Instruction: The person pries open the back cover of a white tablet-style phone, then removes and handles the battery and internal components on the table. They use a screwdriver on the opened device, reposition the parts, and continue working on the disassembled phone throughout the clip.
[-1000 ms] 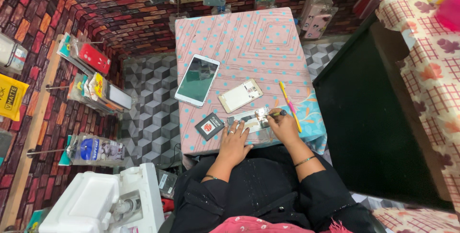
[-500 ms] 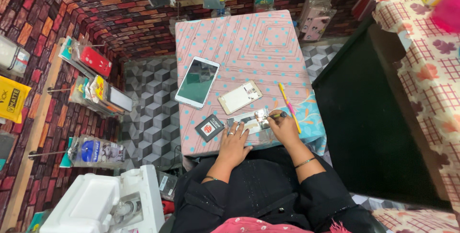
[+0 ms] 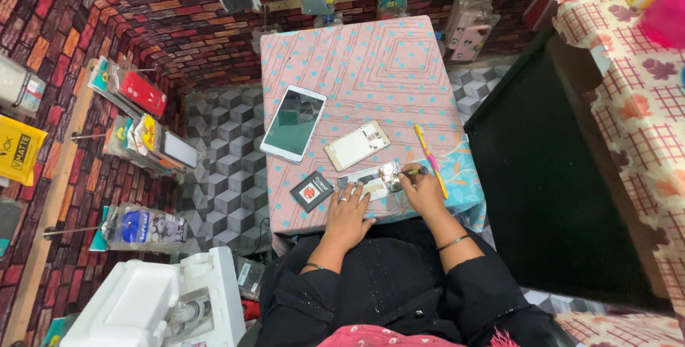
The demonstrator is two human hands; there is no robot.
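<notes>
A: Where did your hands sit?

B: Your left hand (image 3: pixel 348 213) lay flat and released, pressing the opened phone (image 3: pixel 371 180) at the table's (image 3: pixel 371 69) near edge. Your right hand (image 3: pixel 421 189) gripped a thin tool (image 3: pixel 412 171), tip on the phone.

A: Nearby?

B: A tablet (image 3: pixel 293 123) and a gold back cover (image 3: pixel 357 145).

Pink dotted table (image 3: pixel 371 54) carries white tablet (image 3: pixel 293 123), face up, w/ gold phone back cover (image 3: pixel 357 145) just beside; small black square card (image 3: pixel 312 191) nearer; yellow-pink tool (image 3: pixel 430 158) at right edge.
</notes>
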